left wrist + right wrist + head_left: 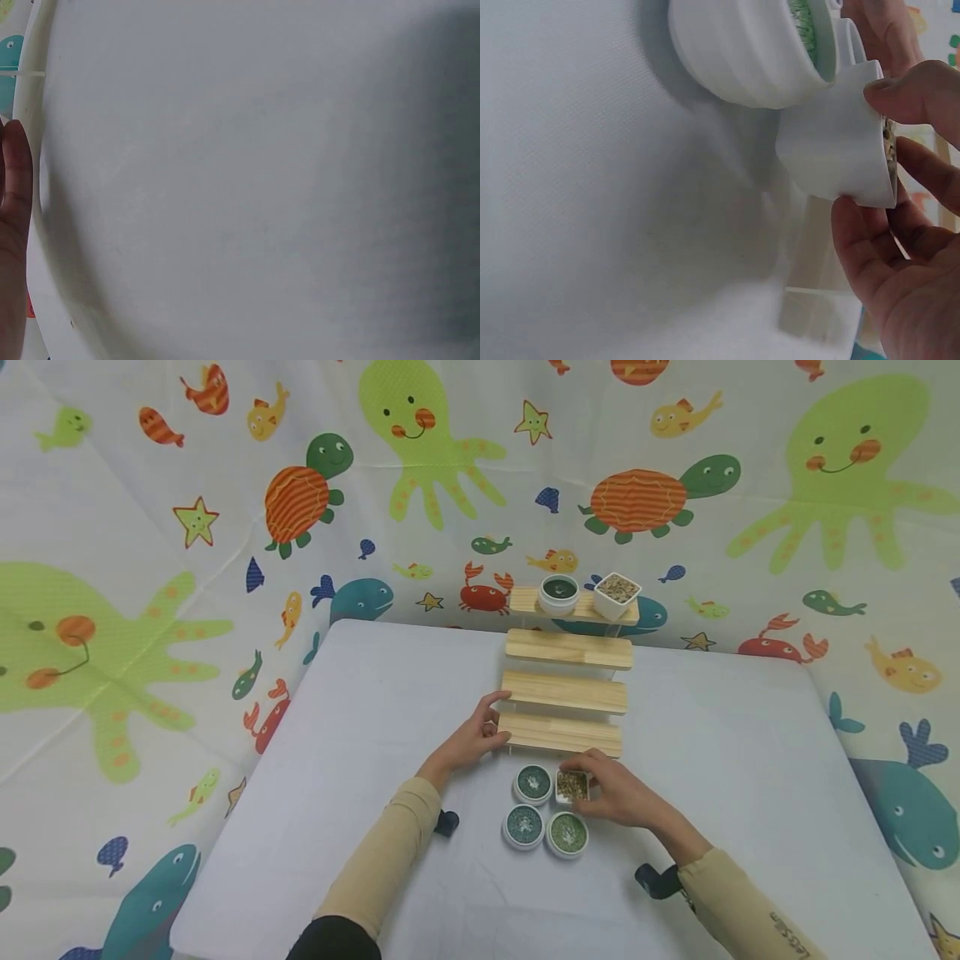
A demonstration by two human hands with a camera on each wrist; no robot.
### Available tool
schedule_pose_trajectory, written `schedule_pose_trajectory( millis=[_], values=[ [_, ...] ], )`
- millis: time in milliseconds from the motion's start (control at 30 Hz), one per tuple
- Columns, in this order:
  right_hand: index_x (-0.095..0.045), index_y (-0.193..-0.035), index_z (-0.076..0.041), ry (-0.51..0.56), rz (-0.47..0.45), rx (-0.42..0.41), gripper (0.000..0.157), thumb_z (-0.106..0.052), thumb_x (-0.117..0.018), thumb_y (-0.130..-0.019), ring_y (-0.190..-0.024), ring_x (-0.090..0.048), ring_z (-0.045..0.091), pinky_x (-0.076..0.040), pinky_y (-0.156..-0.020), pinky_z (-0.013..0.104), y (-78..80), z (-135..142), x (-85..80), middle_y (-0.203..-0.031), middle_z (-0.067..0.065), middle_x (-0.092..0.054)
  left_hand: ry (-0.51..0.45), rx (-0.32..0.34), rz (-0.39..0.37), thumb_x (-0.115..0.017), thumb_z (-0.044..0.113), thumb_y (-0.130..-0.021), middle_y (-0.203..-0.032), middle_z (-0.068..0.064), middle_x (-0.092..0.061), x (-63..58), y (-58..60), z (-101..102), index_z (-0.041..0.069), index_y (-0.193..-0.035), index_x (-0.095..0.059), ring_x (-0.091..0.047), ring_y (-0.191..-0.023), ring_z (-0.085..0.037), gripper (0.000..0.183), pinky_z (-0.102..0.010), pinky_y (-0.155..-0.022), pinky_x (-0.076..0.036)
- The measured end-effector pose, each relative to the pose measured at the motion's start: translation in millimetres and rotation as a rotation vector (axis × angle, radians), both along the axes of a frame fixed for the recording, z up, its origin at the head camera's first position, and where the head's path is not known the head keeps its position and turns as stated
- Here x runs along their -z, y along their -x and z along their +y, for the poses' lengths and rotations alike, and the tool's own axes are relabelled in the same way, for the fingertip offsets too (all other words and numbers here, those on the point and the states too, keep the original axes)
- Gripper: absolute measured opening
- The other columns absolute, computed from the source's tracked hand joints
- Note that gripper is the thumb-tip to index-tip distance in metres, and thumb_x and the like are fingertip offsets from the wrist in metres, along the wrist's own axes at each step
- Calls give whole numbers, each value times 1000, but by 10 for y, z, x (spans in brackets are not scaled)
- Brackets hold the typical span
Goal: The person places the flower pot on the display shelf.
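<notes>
My left hand grips the left end of a tiered wooden display rack, with fingertips at the edges of its two lowest boards. In the left wrist view part of that hand shows at the left edge. My right hand pinches a small square white pot filled with brownish bits, thumb and fingers at its rim. Beside that pot stand three round white pots with green plants: one dark green, one bluish green and one lighter green. The right wrist view shows the square pot against a round one.
On the rack's top board are a round white pot with a dark green plant and a square white pot with brownish bits. A white-covered table lies beneath, with a sea-animal curtain behind and at the sides.
</notes>
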State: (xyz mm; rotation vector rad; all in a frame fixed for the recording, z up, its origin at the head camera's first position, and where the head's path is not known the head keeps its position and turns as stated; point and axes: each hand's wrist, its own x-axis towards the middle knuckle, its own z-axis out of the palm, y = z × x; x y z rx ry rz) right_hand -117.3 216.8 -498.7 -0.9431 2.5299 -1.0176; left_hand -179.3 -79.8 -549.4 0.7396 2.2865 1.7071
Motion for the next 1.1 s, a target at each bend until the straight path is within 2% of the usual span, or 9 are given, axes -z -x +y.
schedule_pose_trajectory(
  millis=[200, 367, 567, 900, 1100],
  values=[
    [-60, -127, -4, 43, -16, -19, 51, -9, -76, -79, -103, -56, 21, -51, -83, 39, 33, 5, -61, -118, 6, -59, 31, -25, -46, -61, 6, -96, -100, -12, -47, -29, -5, 18, 21, -150, -18, -50, -68, -13, 71, -26, -64, -43],
    [-59, -127, -6, 53, -19, -12, 50, -10, -75, -79, -104, -55, 20, -52, -83, 39, 57, 7, -125, -118, 5, -59, 37, -37, -57, -61, 4, -95, -99, -10, -45, -33, -3, 27, 22, -150, -19, -48, -67, -12, 71, -25, -63, -42],
    [-61, -124, -8, 71, 5, 9, 47, -10, -76, -79, -104, -56, 20, -52, -81, 37, 96, -7, -235, -116, 4, -59, 40, -38, -49, -61, 4, -95, -98, -9, -45, -29, 3, 34, 21, -150, -19, -47, -65, -11, 71, -25, -62, -41],
    [-60, -125, -4, 79, 14, 46, 46, -11, -75, -82, -108, -56, 27, -51, -84, 44, 226, -16, -465, -121, 8, -59, 34, -37, -50, -62, 5, -95, -98, -11, -47, -23, 8, 29, 22, -150, -20, -50, -68, -13, 71, -25, -64, -42],
    [-60, -125, -5, 97, 15, 74, 46, -9, -74, -81, -107, -56, 26, -51, -86, 47, 318, 17, -601, -117, 8, -58, 36, -35, -38, -61, 3, -95, -96, -10, -47, -2, 27, 24, 21, -150, -19, -48, -66, -12, 71, -25, -63, -41]
  ],
)
